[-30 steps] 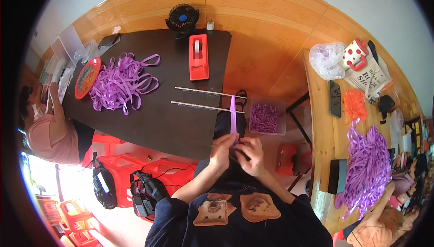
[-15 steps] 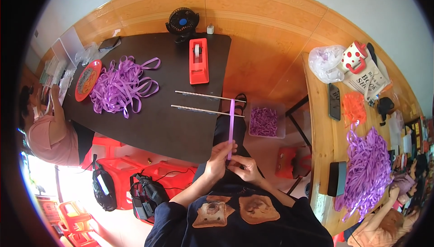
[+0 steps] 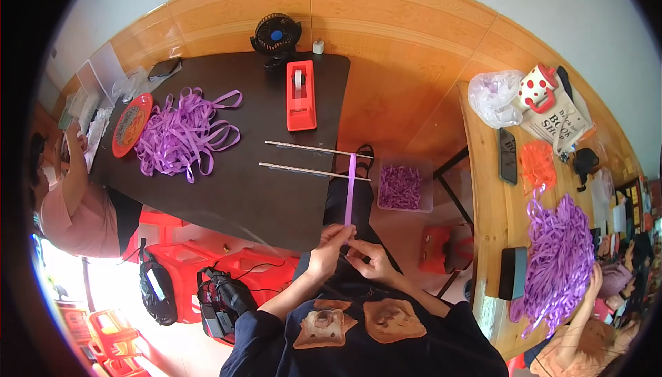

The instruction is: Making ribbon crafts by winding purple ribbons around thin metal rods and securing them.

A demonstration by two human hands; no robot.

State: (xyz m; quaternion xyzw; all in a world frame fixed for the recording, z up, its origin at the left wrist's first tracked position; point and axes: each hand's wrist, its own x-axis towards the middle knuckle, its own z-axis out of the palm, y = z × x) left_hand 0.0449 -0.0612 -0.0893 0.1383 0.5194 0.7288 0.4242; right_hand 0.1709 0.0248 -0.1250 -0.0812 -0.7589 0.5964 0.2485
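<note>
Two slim metal rods (image 3: 303, 170) stick out past the right edge of the dark table. A purple ribbon (image 3: 349, 201) hooks over them and runs down toward my lap. Its lower end is pinched between the thumb and fingers of my left hand (image 3: 329, 249). Close beside it, my right hand (image 3: 370, 261) has its thumb and fingers pressed together just below the ribbon's end; whatever they may hold is too small to make out. A loose heap of purple ribbon loops (image 3: 183, 132) lies on the table, next to a red plate (image 3: 124, 151) of small items.
A red tape dispenser (image 3: 301, 104) and a black fan (image 3: 276, 35) stand on the dark table (image 3: 241, 204). Below is a clear bin (image 3: 429, 197) of purple pieces. The wooden table (image 3: 489, 218) at right bears a ribbon pile (image 3: 560, 260) and a phone (image 3: 508, 156). People sit at both sides.
My hands have shifted slightly, and the ribbon no longer shows below my left fingers. At right, the other person's hand has moved up along the ribbon pile.
</note>
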